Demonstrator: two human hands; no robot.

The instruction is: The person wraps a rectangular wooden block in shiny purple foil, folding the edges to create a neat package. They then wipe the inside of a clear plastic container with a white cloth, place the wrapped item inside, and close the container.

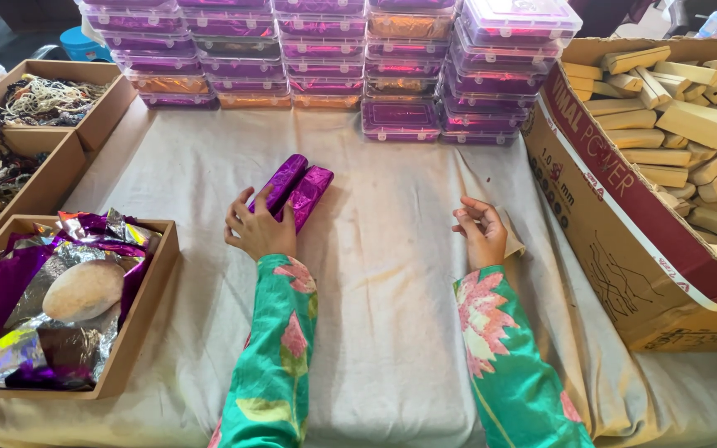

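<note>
My left hand (257,229) rests on the white cloth, its fingers on the near ends of two bars wrapped in shiny purple foil (294,190) that lie side by side. My right hand (481,232) is curled around a plain tan wooden block (509,236), held just above the cloth to the right. Both arms wear green sleeves with pink flowers.
A large cardboard box (624,216) of tan blocks (674,124) stands at the right. Stacks of clear-lidded plastic cases (325,58) line the back. At the left, a tray (139,315) holds purple foil sheets and a stone, with two trays of cords (35,99) behind.
</note>
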